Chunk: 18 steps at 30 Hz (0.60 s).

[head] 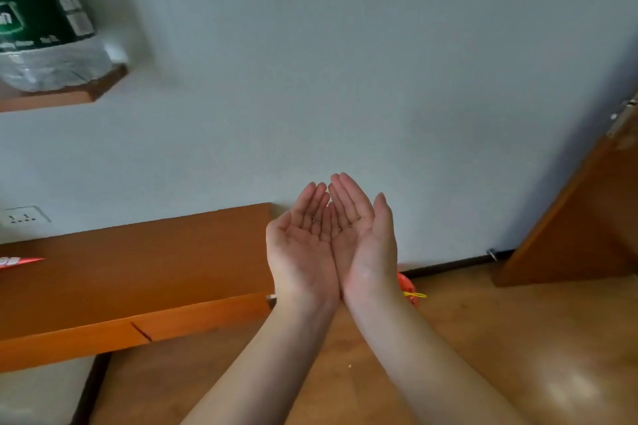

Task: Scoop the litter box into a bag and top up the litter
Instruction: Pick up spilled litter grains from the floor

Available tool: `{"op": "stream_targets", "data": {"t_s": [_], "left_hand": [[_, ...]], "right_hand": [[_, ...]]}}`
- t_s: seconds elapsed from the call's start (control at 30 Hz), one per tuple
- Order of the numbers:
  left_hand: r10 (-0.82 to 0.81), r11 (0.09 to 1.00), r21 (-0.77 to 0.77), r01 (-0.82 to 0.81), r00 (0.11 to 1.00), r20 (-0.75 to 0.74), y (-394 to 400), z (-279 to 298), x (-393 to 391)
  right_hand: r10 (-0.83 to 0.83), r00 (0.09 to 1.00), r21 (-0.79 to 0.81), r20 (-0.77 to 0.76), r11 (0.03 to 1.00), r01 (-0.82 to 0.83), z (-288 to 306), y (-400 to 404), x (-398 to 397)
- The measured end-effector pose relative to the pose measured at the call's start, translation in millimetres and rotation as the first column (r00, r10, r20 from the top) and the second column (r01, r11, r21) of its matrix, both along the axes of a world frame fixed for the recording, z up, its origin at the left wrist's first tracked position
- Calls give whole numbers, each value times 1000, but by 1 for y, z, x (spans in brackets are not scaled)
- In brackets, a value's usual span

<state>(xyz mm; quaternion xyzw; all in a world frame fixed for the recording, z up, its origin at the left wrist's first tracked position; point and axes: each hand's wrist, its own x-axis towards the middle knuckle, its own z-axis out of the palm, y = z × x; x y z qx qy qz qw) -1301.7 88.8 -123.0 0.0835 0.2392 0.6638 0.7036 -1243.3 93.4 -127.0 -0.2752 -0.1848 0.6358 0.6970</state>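
Reaching in from the bottom edge, two bare forearms, meeting at the wrists. Left hand [303, 245] and right hand [362, 238] lying palm up, pressed together along their little-finger edges, forming a shallow cup. Fingers nearly straight, only gently curved, fingertips pointing toward the wall [345, 62]; holding nothing in either palm.

Just behind the right wrist, peeking out low on the floor [483, 338]: a small orange-red item [409, 288] with a yellow cord, mostly hidden, too little showing to identify. To the left of the hands, an orange wooden surface [138, 269] running along the wall, carrying a red wrapper tip [20, 260] at the left edge. Above it, a wall socket [22, 217]. Higher still, a small wooden shelf [65, 95] carrying a clear plastic bottle [48, 38] with a dark green label. At the far right, a wooden door [580, 217] standing open.

Litter box, bag and litter not showing anywhere in this view.
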Motion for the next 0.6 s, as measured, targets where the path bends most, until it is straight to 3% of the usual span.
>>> {"op": "stream_targets", "data": {"t_s": [0.27, 0.6], "left_hand": [[-110, 994, -9, 110, 994, 26, 6, -8, 154], [-97, 993, -70, 98, 995, 16, 37, -27, 217]], "right_hand": [[-99, 993, -7, -69, 995, 99, -10, 0, 154], [-94, 992, -49, -89, 995, 90, -28, 31, 216]]}}
